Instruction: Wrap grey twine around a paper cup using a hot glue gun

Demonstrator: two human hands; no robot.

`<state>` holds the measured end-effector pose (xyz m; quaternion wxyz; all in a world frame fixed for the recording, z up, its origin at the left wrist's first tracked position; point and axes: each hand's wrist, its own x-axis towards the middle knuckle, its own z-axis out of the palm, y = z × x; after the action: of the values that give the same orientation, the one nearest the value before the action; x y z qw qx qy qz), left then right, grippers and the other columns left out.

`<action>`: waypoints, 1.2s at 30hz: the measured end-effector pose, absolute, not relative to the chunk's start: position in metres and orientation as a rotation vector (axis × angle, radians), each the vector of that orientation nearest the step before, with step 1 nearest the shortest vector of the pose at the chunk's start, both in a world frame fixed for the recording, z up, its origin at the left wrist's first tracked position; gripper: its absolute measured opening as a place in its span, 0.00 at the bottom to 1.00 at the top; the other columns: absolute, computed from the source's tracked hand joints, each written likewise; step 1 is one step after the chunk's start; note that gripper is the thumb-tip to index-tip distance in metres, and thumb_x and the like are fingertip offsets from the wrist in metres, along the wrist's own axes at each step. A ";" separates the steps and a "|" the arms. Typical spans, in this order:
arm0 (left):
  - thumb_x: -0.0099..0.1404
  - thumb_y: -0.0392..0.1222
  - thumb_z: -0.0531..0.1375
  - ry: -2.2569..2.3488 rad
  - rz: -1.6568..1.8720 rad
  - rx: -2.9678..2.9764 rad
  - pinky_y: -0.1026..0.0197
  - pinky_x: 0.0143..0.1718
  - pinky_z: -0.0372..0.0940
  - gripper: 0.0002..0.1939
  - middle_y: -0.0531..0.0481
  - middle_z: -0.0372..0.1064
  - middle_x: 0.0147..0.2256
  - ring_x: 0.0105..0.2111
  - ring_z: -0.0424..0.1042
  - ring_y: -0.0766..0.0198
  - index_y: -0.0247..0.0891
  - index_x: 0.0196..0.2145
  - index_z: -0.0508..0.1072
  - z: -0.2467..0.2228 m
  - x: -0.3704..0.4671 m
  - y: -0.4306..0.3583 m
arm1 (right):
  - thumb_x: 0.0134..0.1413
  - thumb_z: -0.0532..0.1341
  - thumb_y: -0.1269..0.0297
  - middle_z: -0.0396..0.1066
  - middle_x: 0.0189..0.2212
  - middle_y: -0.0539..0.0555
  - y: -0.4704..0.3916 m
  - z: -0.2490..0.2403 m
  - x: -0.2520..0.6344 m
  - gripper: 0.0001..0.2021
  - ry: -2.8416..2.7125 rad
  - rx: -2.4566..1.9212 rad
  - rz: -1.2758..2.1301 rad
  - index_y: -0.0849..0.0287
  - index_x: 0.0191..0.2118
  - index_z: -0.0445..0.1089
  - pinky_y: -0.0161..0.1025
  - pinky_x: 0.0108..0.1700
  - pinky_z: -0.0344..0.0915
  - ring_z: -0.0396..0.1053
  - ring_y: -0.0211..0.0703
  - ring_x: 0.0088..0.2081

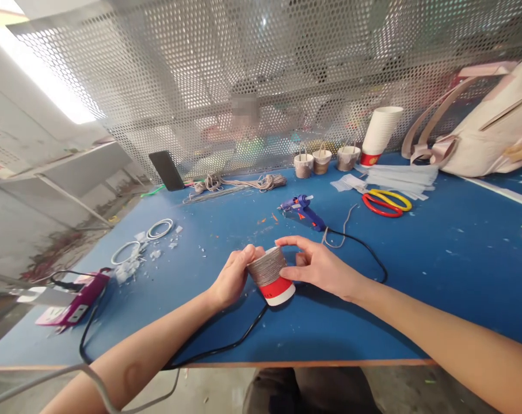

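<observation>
Head view: left grip (233, 277) clamped on cord-wrapped cup (271, 277), fingers partly hidden; right grip (315, 263) pinching cup.

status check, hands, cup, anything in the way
Left hand holding cup, right hand touching it. Cord wound round upper part, red band bare. Black cable close by.

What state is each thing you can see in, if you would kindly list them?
Held cup: tilted, upper part wound with cord
Left hand: holding the cup
Right hand: thumb against the cup, index finger at its rim
Glue gun: lying on its side
Scissors: lying down, blades hard to make out
Paper cups: nested in a stack
Phone: propped up
Power strip: black plug in it
</observation>
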<state>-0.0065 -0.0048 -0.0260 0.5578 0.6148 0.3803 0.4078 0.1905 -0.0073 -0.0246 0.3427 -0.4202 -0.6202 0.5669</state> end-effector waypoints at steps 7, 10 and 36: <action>0.64 0.57 0.47 0.873 0.979 1.497 0.60 0.33 0.59 0.25 0.50 0.61 0.25 0.27 0.59 0.64 0.35 0.20 0.66 -0.030 -0.006 -0.001 | 0.43 0.67 0.59 0.47 0.17 0.40 -0.001 -0.031 0.192 0.22 -1.607 -1.009 1.487 0.56 0.45 0.65 0.32 0.23 0.46 0.46 0.32 0.20; 0.60 0.47 0.53 0.875 0.988 1.638 0.60 0.39 0.61 0.12 0.49 0.64 0.31 0.34 0.63 0.62 0.35 0.27 0.68 -0.026 -0.008 0.001 | 0.44 0.67 0.58 0.48 0.17 0.39 0.003 -0.035 0.196 0.22 -1.603 -1.049 1.390 0.56 0.46 0.63 0.32 0.22 0.48 0.49 0.32 0.20; 0.55 0.39 0.58 1.022 0.793 1.819 0.63 0.37 0.61 0.06 0.53 0.62 0.31 0.33 0.63 0.65 0.37 0.32 0.66 -0.015 -0.008 0.000 | 0.48 0.64 0.59 0.53 0.18 0.41 0.006 -0.033 0.202 0.21 -1.772 -1.136 1.230 0.58 0.48 0.63 0.33 0.24 0.53 0.53 0.33 0.21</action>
<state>-0.0079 0.0004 -0.0147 0.4392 0.7319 0.4115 0.3194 0.2024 0.0064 -0.0329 0.3447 -0.4375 -0.6822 0.4737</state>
